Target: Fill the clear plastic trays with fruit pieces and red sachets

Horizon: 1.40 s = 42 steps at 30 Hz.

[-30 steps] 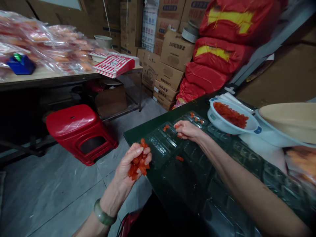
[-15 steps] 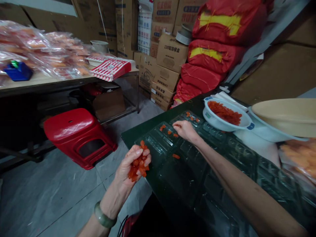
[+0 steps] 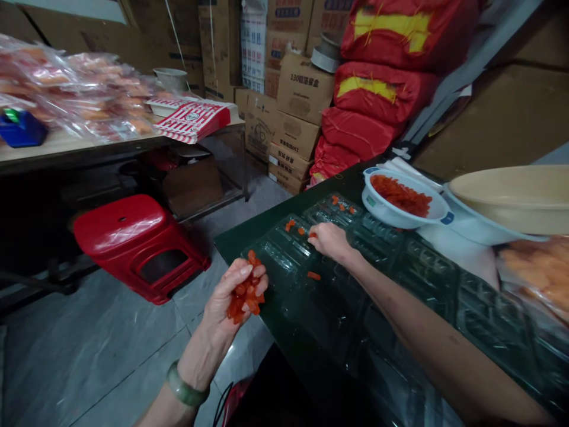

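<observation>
A cluster of small, glossy orange-red pieces [image 3: 242, 299] fills my left hand [image 3: 237, 284], whose fingers are curled round them beside the table's edge. My right hand [image 3: 331, 242] is down at a clear plastic tray [image 3: 284, 255], fingers pinched at one orange piece [image 3: 313, 235] in its back row. Two more spots in that row hold pieces [image 3: 290, 225]. Behind it, another clear tray [image 3: 322, 213] has several pieces in it. A single loose piece [image 3: 313, 276] lies in front of my right hand. My fingertips partly hide the pinched piece.
A white-blue bowl [image 3: 373, 204] of orange pieces stands at the back right, near a cream basin [image 3: 502, 201]. More clear trays [image 3: 427, 273] cover the dark green table [image 3: 235, 237]. A red stool [image 3: 128, 228] is on the floor at left, below a table of bagged goods [image 3: 93, 101].
My right hand has come down slightly onto the piece at the right of the tray's row. My left hand keeps its handful. The view has shifted slightly.
</observation>
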{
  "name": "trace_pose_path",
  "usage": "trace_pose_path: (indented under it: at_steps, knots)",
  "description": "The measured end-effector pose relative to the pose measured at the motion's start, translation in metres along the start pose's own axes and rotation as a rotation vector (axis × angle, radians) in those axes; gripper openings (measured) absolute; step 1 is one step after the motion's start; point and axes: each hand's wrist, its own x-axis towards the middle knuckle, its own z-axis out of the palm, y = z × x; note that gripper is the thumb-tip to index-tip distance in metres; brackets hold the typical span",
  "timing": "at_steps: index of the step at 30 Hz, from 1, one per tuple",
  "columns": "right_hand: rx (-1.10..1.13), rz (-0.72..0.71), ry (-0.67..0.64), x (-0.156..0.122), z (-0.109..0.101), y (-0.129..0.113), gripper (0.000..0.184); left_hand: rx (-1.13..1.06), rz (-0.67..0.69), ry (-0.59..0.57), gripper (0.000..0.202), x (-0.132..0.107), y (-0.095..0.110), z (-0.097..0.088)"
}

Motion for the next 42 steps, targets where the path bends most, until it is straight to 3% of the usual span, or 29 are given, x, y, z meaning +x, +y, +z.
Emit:
trace_pose_path:
  at_steps: [3, 6, 12, 14, 18, 21, 24, 29, 35, 38, 42]
  knots:
    - [0.097, -0.084, -0.019, -0.002, -0.002, 0.006, 0.023, -0.015, -0.006, -0.005, 0.025, 0.0, 0.0, 0.004]
    - [0.186, -0.078, 0.023, -0.001, 0.0, 0.011, 0.026, -0.023, -0.015, -0.008, 0.025, 0.001, -0.002, 0.006]
    - [0.281, 0.145, 0.207, 0.001, 0.006, 0.012, 0.034, -0.015, -0.011, -0.01, 0.021, 0.0, -0.005, 0.005]
    - [0.525, 0.233, 0.295, -0.004, 0.0, 0.017, 0.029, -0.021, -0.016, -0.016, 0.023, -0.002, -0.003, 0.005]
    - [1.517, 0.601, 0.236, -0.02, -0.023, 0.036, 0.019, -0.024, -0.038, -0.031, 0.026, -0.002, -0.002, 0.008]
    - [1.841, 0.737, 0.24, -0.03, -0.031, 0.041, 0.02, -0.028, -0.06, -0.029, 0.028, -0.001, -0.008, 0.012]
    - [1.924, 0.727, 0.37, -0.032, -0.02, 0.03, 0.016, -0.029, -0.082, -0.047, 0.027, -0.001, -0.014, 0.019]
    - [1.839, 0.582, 0.744, -0.026, 0.01, 0.011, 0.013, -0.031, -0.079, -0.065, 0.028, 0.0, -0.018, 0.02]
    - [1.765, 0.49, 0.762, -0.024, 0.026, 0.011, 0.01, -0.044, -0.07, -0.071, 0.028, -0.002, -0.016, 0.015]
    - [1.774, 0.518, 0.816, -0.022, 0.031, 0.011, 0.009, -0.046, -0.065, -0.087, 0.028, -0.003, -0.017, 0.017]
    - [1.873, 0.566, 0.834, -0.019, 0.028, 0.014, 0.021, -0.035, -0.057, -0.067, 0.026, -0.005, -0.018, 0.021]
